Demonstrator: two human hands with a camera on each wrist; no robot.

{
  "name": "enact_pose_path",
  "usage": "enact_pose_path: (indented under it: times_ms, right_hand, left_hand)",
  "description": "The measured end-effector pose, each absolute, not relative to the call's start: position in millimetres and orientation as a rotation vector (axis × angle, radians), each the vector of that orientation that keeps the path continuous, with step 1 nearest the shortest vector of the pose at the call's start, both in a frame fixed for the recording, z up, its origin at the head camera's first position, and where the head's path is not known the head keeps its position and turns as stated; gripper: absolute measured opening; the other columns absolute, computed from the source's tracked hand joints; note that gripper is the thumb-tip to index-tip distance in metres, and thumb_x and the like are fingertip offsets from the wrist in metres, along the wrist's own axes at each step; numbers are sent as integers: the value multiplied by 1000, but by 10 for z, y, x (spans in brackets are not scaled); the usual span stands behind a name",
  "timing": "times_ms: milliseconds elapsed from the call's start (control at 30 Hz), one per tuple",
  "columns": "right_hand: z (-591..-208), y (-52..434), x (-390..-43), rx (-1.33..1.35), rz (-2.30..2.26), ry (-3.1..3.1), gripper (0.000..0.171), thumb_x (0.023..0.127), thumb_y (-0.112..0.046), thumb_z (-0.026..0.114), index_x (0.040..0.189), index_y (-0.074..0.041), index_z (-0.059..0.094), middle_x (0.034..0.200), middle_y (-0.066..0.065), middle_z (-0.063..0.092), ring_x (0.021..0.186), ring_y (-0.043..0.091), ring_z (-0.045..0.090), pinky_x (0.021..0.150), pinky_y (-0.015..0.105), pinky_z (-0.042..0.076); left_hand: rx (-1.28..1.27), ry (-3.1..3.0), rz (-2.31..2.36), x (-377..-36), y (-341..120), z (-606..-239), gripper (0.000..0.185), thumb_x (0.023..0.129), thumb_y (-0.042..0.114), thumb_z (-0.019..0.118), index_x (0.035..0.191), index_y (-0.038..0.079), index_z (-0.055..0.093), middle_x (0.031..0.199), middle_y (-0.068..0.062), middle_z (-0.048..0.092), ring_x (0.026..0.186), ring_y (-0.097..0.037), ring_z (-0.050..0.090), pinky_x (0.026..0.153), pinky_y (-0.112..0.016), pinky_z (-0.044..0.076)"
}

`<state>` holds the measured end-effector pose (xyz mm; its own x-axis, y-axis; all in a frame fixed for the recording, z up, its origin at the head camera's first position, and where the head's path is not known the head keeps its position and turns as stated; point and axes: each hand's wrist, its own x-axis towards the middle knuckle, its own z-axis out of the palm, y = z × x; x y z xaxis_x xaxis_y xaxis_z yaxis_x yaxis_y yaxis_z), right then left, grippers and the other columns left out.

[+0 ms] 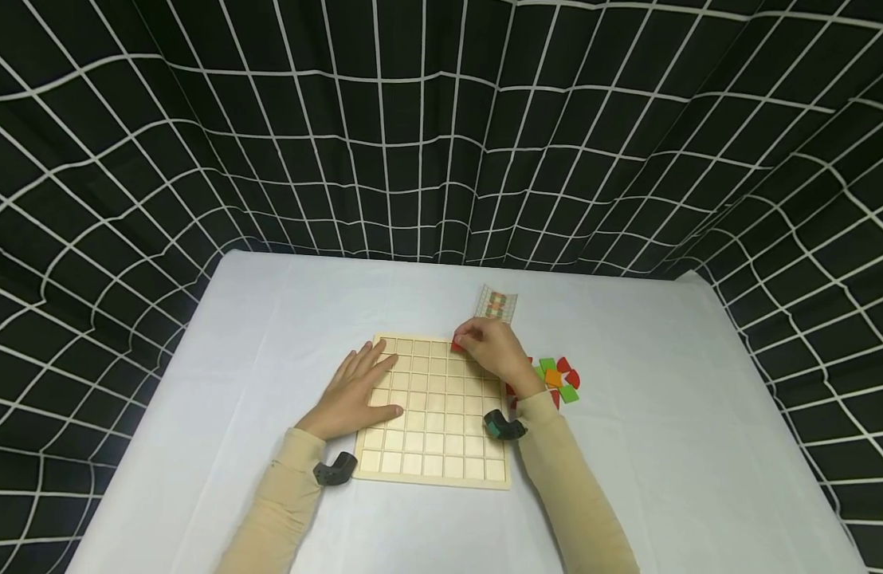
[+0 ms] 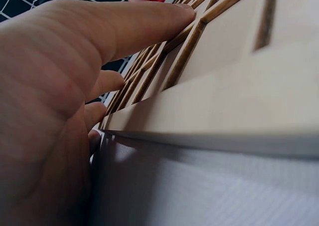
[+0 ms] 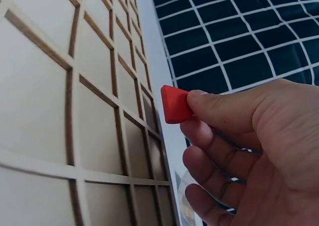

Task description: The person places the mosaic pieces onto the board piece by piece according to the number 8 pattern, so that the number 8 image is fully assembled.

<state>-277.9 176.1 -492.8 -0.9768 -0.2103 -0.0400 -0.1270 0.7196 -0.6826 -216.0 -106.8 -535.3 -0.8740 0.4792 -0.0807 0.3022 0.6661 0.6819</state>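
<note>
A pale wooden grid board point(image 1: 434, 434) with square cells lies on the white table. My left hand point(image 1: 359, 387) lies flat with straight fingers on the board's left edge point(image 2: 209, 121). My right hand point(image 1: 493, 351) pinches a small red piece point(image 3: 175, 104) between thumb and finger, just above a cell near the board's far right corner point(image 3: 149, 111). In the head view the red piece point(image 1: 458, 346) peeks out at the fingertips. In the left wrist view the thumb point(image 2: 144, 24) lies across the grid ribs.
A pile of green, red and orange pieces point(image 1: 555, 378) lies right of the board. A small pattern card point(image 1: 496, 304) lies behind the board. A black curtain with a white grid point(image 1: 441, 127) surrounds the white table point(image 1: 664, 446).
</note>
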Motion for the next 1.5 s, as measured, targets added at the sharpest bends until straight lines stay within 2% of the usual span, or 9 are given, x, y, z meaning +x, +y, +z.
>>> enact_pose_path:
  times_ms: [700,1200,1367,1500]
  right_hand:
    - [-4956,1683,-2747,-339,-921,2896,8,95,-18,70,93,-15,77,92,4,75,74,15,58,74,33,51]
    - [-5032,1649,-2761,-382,-825,2974,8,93,-17,73,87,-14,78,86,3,74,77,17,61,79,37,51]
    - [-4996,1651,-2747,-374,-841,2986,5,93,-18,74,90,-13,75,82,2,69,77,17,57,75,34,48]
    - [-4882,1685,-2723,-345,-961,2957,9,94,-18,70,97,-10,73,86,4,69,78,19,57,72,32,48]
  left_hand:
    - [620,2634,996,-2163,-1065,-5324,91,87,48,74,160,16,31,173,-3,4,161,-26,-3,131,-49,-5]
    - [612,2631,1001,-2149,-1066,-5296,91,87,47,74,160,15,32,173,-5,5,161,-28,-2,130,-50,-5]
    - [616,2637,1000,-2153,-1061,-5306,91,86,48,74,160,15,33,173,-5,6,161,-28,-1,130,-51,-4]
    - [612,2632,1005,-2151,-1058,-5300,91,86,48,74,160,16,33,173,-4,5,161,-28,-1,130,-50,-4]
